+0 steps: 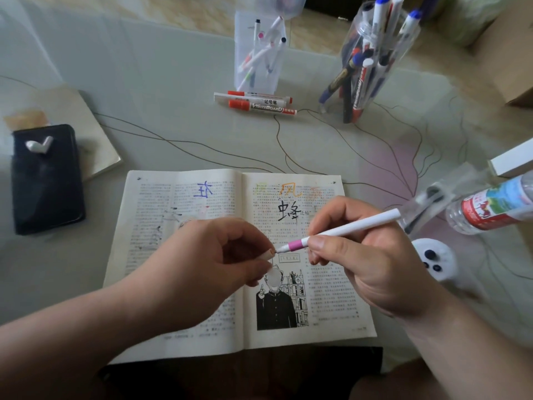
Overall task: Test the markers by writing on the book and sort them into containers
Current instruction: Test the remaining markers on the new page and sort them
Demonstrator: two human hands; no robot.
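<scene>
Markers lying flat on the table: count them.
3, side by side before the square container: red-ended rear marker, white middle marker, red-capped front marker. None seems hidden.

The pen [352, 226] is white with a pink band near the tip. The book [331, 298] has cream pages, black print, and blue, orange and black scribbles. The markers [259, 106] are red-and-white, the phone [47, 186] black.

The book [331, 298] is matt printed paper. The marker [360, 225] is smooth white plastic. Box [253, 79] at twelve o'clock: frosted plastic. Jar [403, 53] at one, bottle [490, 209] at three: clear glossy plastic. The counter [173, 96] looks smooth, faintly shiny.
</scene>
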